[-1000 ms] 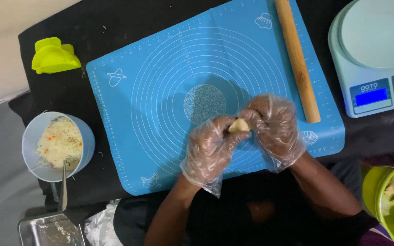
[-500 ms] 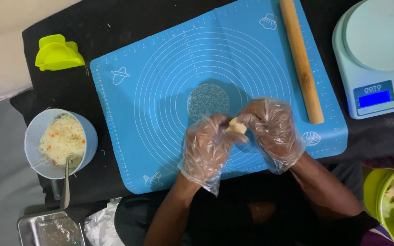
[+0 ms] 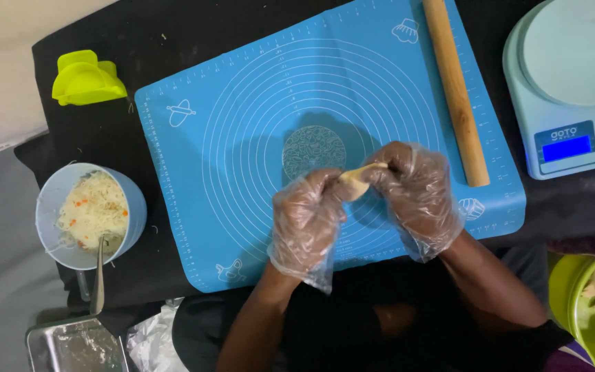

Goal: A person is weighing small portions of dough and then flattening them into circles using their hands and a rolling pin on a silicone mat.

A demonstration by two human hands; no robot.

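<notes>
Both gloved hands met over the blue mat (image 3: pixel 242 138), the left hand (image 3: pixel 306 224) and right hand (image 3: pixel 414 196) pinching a small dough piece (image 3: pixel 356 180) between fingertips, held up so its edges could be pressed. The filling bowl (image 3: pixel 49 207) sat near on the left, the rolling pin (image 3: pixel 456 89) aside.

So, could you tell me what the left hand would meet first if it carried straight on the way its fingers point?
The left hand points up and right at the small dough piece it already pinches; just behind that is the right hand. Height over the blue mat is unclear.
</notes>
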